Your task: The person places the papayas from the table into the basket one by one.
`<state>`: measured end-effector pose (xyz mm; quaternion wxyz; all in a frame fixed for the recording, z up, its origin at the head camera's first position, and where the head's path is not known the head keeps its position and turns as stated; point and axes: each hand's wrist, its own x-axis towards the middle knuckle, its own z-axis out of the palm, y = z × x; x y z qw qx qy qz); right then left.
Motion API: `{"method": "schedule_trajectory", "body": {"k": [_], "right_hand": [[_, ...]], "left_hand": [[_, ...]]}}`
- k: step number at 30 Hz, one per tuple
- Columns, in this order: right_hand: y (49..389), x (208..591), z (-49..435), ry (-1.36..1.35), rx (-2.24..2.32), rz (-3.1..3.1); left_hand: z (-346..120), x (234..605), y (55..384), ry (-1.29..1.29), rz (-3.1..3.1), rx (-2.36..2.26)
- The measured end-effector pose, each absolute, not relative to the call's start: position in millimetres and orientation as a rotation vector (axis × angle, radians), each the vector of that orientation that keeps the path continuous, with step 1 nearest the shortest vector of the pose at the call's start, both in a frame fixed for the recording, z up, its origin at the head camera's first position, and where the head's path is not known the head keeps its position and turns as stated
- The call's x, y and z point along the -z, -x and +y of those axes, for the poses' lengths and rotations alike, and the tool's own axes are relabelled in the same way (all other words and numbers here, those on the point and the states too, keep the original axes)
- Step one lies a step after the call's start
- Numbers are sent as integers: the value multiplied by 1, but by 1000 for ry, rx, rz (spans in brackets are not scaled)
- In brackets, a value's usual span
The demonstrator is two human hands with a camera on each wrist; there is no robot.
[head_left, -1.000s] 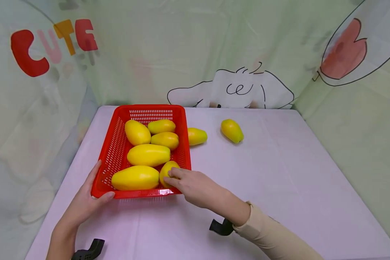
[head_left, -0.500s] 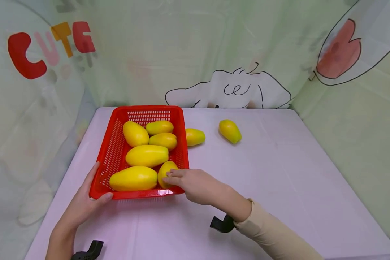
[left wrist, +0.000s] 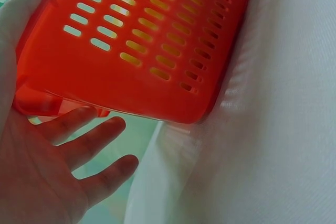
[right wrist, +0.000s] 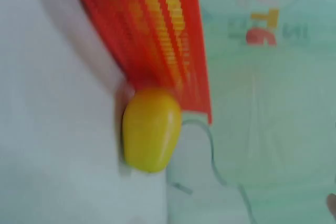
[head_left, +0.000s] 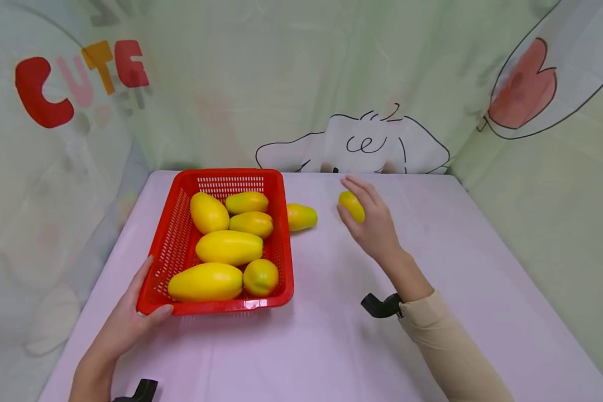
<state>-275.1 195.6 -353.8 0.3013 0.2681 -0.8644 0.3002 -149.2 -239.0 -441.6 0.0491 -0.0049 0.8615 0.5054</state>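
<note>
A red plastic basket (head_left: 162, 255) with slotted sides holds several yellow papayas, among them a long one (head_left: 206, 282) at the front and one seen end-on (head_left: 261, 277) in the front right corner. My left hand (head_left: 125, 319) grips the basket's near left corner, thumb over the rim; in the left wrist view the other fingers (left wrist: 107, 179) spread beside the wall. At the back of the table, my right hand (head_left: 374, 226) is over a loose papaya (head_left: 350, 205), thumb and fingers spread around it. Whether they touch it cannot be told. That hand holds nothing.
Another papaya (head_left: 301, 217) lies against the basket's right side, also seen in the right wrist view. A pale cloth covers the table (head_left: 331, 346). Printed curtains (head_left: 221, 84) stand behind and at both sides. Black wrist devices (head_left: 382, 306) are strapped to the arms.
My right hand has left the papaya in the basket's front right corner and moved right and back to the loose papaya. My left hand stays on the basket.
</note>
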Motion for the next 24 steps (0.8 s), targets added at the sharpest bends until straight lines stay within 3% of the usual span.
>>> {"method": "schedule_trajectory", "body": {"k": [13,24], "right_hand": [[338,422,254,-293,-884,-2548],[357,454,261,-120,-976,-2694]], "left_hand": [[-240,443,149,20,2609,-1563],[-239,443,149,32,2601,-1574]]}}
